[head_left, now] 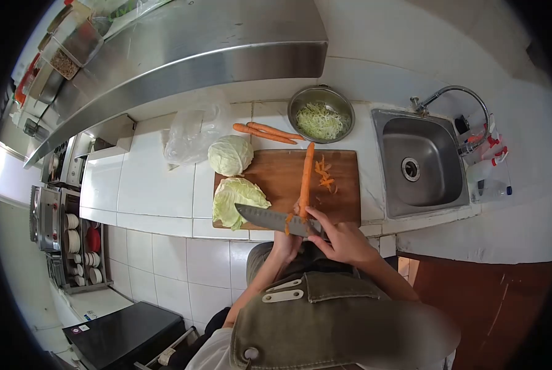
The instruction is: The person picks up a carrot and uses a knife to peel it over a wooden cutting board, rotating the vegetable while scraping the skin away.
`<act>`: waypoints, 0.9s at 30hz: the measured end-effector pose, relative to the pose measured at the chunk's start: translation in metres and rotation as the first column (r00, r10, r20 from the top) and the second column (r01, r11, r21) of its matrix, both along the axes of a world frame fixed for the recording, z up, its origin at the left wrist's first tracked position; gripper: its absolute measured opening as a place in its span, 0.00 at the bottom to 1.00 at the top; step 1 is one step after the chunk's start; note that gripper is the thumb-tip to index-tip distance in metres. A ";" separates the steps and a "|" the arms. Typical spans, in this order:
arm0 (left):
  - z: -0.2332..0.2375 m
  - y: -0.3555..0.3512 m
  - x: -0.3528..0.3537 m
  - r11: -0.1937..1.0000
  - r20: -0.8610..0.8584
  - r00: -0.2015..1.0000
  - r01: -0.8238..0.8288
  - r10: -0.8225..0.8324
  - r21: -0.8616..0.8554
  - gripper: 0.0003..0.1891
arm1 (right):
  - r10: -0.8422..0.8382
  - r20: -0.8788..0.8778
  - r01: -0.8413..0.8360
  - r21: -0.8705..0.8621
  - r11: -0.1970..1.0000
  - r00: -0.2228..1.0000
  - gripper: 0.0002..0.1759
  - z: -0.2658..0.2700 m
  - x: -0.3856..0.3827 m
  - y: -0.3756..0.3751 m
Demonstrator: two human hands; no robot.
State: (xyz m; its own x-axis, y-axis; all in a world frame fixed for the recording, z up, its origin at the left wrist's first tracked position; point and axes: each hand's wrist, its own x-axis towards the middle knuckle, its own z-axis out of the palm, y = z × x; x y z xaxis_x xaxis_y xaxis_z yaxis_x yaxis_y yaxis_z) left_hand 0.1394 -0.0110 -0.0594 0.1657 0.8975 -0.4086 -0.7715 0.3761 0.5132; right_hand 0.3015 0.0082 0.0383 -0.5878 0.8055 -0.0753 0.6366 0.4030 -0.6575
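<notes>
A wide knife (260,217) points its blade to the left, with orange peel clinging to it. My right hand (343,240) is closed on the knife near its handle end, which the fingers mostly hide. My left hand (286,245) is behind the blade, closed around the lower end of an upright carrot (307,172). The carrot reaches up over the wooden cutting board (343,206). Carrot peelings (325,176) lie on the board right of the carrot. A cut cabbage piece (237,200) rests on the board's left side, below a rounder cabbage (230,155).
Behind the board are more carrots (266,132) and a metal bowl (320,114) of shredded cabbage. A plastic bag (192,132) lies left. At right are a sink (421,166), a faucet (473,92) and bottles (493,169). A metal hood (226,46) overhangs the counter.
</notes>
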 end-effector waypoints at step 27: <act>0.016 -0.001 0.009 0.991 -0.141 0.985 -0.109 0.098 -0.077 0.16 | 0.060 -0.060 -0.052 0.127 0.991 0.996 0.36 -0.004 0.003 0.005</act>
